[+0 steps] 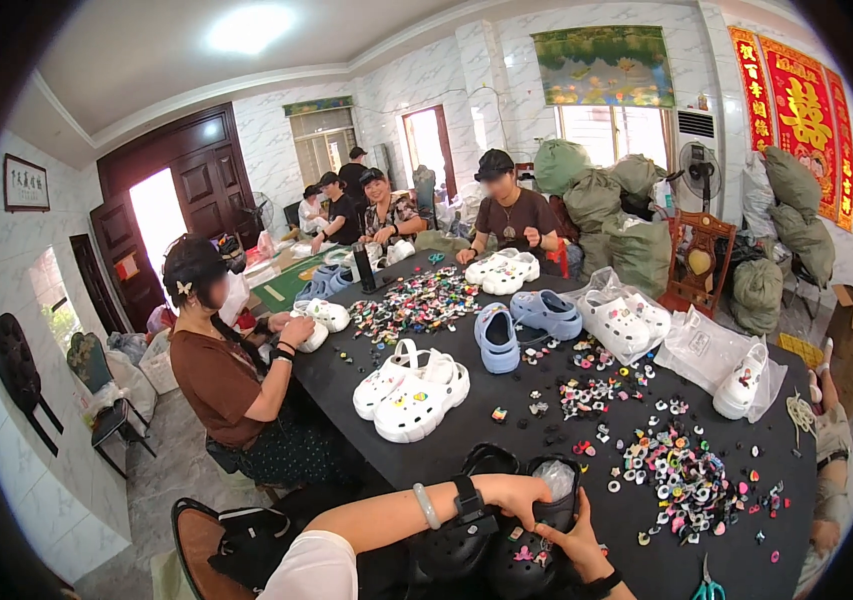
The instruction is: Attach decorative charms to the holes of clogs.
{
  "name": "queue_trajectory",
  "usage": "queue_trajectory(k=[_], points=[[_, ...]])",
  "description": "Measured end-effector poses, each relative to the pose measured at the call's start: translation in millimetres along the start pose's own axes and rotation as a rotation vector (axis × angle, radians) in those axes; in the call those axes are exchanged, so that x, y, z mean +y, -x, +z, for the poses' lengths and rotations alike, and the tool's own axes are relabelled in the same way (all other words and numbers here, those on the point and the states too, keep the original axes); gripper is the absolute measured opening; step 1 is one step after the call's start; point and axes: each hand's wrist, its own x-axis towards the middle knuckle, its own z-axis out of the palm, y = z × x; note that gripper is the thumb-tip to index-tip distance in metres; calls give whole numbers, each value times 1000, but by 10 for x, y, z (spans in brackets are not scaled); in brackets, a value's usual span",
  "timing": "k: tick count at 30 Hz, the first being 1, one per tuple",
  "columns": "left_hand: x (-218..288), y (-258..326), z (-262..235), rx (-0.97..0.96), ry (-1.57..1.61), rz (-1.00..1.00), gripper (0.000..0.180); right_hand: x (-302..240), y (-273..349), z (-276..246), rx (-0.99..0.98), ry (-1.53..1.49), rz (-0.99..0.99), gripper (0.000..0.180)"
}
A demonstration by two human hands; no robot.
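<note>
In front of me at the near table edge is a black clog [529, 574] with small pink and pale charms on its toe. My left hand [524, 494] closes around its rim, the fingers partly hidden at its opening. My right hand [578, 540] grips the other side, its thumb near the charms. Clear plastic [555, 478] is bunched inside the clog's opening. Just left of it sits a second black clog [446, 550], partly covered by my left forearm. To the right lies a loose pile of colourful shoe charms [681, 475].
White clogs [411, 400] and lavender clogs [497, 340] stand farther up the black table [401, 325]. Teal-handled scissors [708, 580] lie at the near right. A co-worker in a brown shirt [214, 365] handles a white clog at the left; other people work farther back.
</note>
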Motion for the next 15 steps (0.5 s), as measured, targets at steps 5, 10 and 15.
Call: queue_trajectory(k=[5, 10, 15], points=[[-54, -54, 26, -13, 272, 30, 14, -51, 23, 24, 38, -9, -4, 123], [-49, -15, 58, 38, 275, 27, 15, -176, 54, 92, 28, -2, 21, 118], [-154, -49, 131, 154, 245, 102, 16, 10, 24, 79, 56, 40, -131, 113]])
